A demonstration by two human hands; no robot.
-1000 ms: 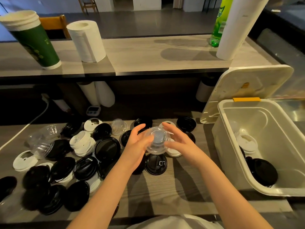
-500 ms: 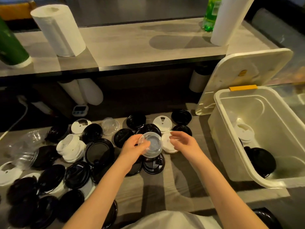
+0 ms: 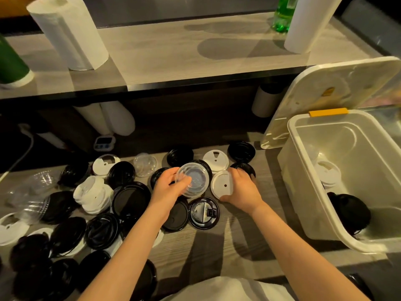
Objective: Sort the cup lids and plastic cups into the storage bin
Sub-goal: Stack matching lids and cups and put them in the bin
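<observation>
A long wooden counter [image 3: 178, 48] ran across the top of the scene, from ten to two o'clock, with a paper towel roll [image 3: 69, 33] standing at eleven o'clock, a second white roll [image 3: 308, 25] at one o'clock and a green bottle [image 3: 282, 16] just beside it. Below lay the lower table [image 3: 217, 246], its left half covered by a spread of black, white and clear lids.

The storage bin [image 3: 303, 192] stood at three o'clock on that table, open, with its cover [image 3: 325, 94] leaning upright behind it. Inside it were a stack of white lids [image 3: 327, 174] toward the back and black lids [image 3: 345, 211] nearer the front.

At nine o'clock a clear plastic cup [image 3: 28, 196] lay on its side among the black lids, and a stack of white lids [image 3: 93, 196] sat just right of it.

Near the centre, the left hand [image 3: 167, 190] was closed around a clear lid [image 3: 193, 181], thumb over its near edge, held just above the lids on the table. Just right of it, the right hand [image 3: 243, 190] gripped a white lid [image 3: 221, 185], fingers curled over its far edge and thumb under the near one; the white lid was tilted and close beside the clear one. A black lid with a sip tab [image 3: 204, 212] lay flat on the table at six o'clock from both.
</observation>
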